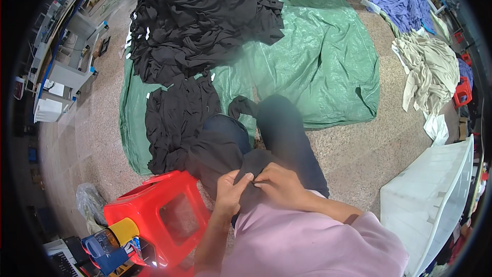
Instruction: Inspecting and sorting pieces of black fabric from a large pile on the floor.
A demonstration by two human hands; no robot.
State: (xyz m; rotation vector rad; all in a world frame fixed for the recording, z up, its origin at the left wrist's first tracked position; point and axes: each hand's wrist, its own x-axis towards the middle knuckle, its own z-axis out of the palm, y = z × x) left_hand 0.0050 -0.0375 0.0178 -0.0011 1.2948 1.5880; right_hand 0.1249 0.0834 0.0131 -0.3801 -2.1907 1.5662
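Note:
Across my lap lies a dark piece of cloth, its near end drawn up toward my waist. My left hand pinches that cloth between thumb and fingers. Close beside it on the right, my right hand also pinches the cloth, fingertips together. Whether anything small sits between the fingertips I cannot make out. Beyond my left knee, a smaller heap of black garments rests on a green tarp. A large pile of black garments covers the tarp's far left.
A red plastic stool stands at my left, with a yellow-lidded bottle near it. On my right is a white plastic bin. Beige cloth and purple cloth lie at the far right. Workbenches line the left.

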